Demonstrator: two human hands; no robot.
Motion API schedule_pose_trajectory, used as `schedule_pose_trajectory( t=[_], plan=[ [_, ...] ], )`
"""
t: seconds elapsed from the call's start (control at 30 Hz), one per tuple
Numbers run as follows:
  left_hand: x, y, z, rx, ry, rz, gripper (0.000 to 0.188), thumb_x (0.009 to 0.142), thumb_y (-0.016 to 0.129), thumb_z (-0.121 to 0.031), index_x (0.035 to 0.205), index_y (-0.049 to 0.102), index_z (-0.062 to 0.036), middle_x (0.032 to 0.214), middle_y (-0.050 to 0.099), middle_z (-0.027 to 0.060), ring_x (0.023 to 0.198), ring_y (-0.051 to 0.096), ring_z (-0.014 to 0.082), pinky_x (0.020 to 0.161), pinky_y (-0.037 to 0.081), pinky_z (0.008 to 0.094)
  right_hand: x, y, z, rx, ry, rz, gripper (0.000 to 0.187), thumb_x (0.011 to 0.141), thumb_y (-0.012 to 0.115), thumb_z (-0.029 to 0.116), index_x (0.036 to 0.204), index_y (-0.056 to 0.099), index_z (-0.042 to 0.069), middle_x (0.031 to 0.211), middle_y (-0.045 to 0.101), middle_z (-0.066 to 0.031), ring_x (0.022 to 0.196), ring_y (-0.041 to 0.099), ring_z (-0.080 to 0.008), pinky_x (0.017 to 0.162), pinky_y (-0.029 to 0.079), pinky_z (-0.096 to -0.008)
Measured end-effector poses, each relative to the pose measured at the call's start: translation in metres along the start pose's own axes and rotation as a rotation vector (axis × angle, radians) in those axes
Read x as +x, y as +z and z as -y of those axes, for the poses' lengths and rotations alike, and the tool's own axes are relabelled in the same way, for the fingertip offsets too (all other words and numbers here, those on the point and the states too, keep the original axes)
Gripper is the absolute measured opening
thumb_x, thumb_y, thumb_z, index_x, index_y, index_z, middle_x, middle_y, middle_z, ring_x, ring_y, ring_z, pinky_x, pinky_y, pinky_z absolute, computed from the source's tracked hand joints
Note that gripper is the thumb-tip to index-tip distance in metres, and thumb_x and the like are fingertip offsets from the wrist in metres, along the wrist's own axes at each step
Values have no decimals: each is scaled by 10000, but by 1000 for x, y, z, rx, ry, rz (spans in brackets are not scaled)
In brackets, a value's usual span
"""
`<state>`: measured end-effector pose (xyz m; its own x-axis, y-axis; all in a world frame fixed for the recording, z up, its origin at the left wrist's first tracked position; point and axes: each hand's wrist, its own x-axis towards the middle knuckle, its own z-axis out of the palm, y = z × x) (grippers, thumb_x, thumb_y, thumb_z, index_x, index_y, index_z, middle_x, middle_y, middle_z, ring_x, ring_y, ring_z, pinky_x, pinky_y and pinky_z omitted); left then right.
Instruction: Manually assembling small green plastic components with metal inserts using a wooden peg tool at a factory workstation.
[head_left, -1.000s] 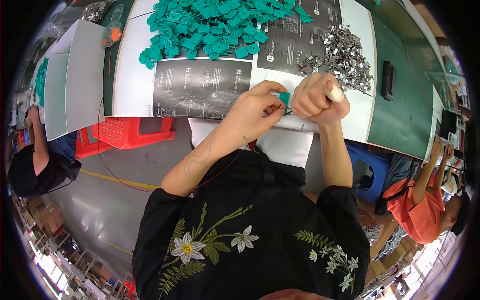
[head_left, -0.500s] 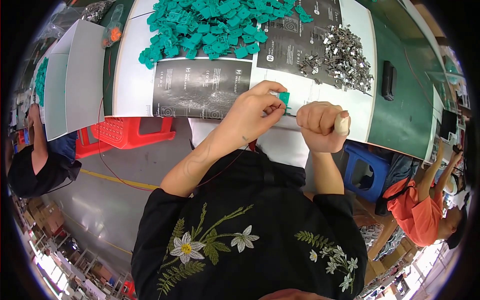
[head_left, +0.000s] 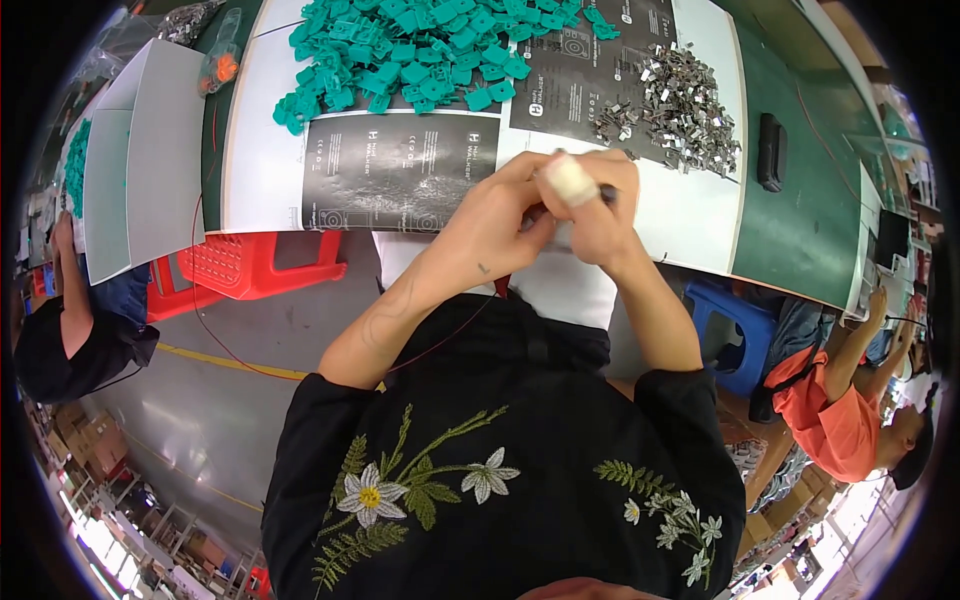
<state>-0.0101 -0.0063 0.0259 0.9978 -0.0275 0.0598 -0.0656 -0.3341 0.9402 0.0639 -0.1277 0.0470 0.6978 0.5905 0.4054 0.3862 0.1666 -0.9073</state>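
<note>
White sheets cover the worktop [head_left: 262,150], which runs across the top of the view above a grey floor. At far left a person in black [head_left: 60,340] bends beside a folded white carton [head_left: 150,160], and a red plastic stool [head_left: 250,265] stands under the worktop's edge. A heap of teal plastic parts [head_left: 420,50] lies on the sheets above a dark printed sheet [head_left: 400,170]. Over the near edge, the left hand [head_left: 495,215] and the right hand [head_left: 595,205] meet, touching, fingers curled and pressed together around something small; what they pinch is hidden, and a white wrap on one fingertip [head_left: 570,180] shows. Just beyond lies a pile of small metal clips [head_left: 670,105], then a black oblong object [head_left: 770,150] on the green mat [head_left: 800,230]. At far right a person in orange [head_left: 840,400] sits.
</note>
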Motion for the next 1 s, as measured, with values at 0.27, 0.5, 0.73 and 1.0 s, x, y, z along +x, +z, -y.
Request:
schedule_pose_trajectory(
  t=[0.27,0.5,0.73,1.0],
  plan=[
    [-1,11,4,-32,66,-92,132,776,588,23,884,648,66,1112,597,152,730,646,234,652,518,324,4,-29,-6,760,334,130,492,990,380,278,536,279,120,456,258,21,414,198,-92,396,191,-283],
    [-3,8,2,-84,6,-59,126,786,602,42,901,646,66,1152,592,114,764,651,168,671,524,288,-12,-26,7,678,352,-320,505,1011,304,337,545,255,151,456,229,32,412,167,-89,388,159,-263],
    [-3,7,1,-71,3,-53,129,784,604,45,905,647,62,1163,588,111,771,654,165,673,523,285,-24,-29,-4,681,242,-285,504,1013,295,350,551,258,151,456,226,31,409,153,-88,385,154,-268],
    [-3,7,0,-77,-11,-38,133,789,605,44,913,647,62,1167,586,114,762,655,168,681,519,286,-29,-23,-9,653,166,-275,498,1015,291,358,564,262,149,462,230,32,416,154,-84,388,154,-265]
  ],
)
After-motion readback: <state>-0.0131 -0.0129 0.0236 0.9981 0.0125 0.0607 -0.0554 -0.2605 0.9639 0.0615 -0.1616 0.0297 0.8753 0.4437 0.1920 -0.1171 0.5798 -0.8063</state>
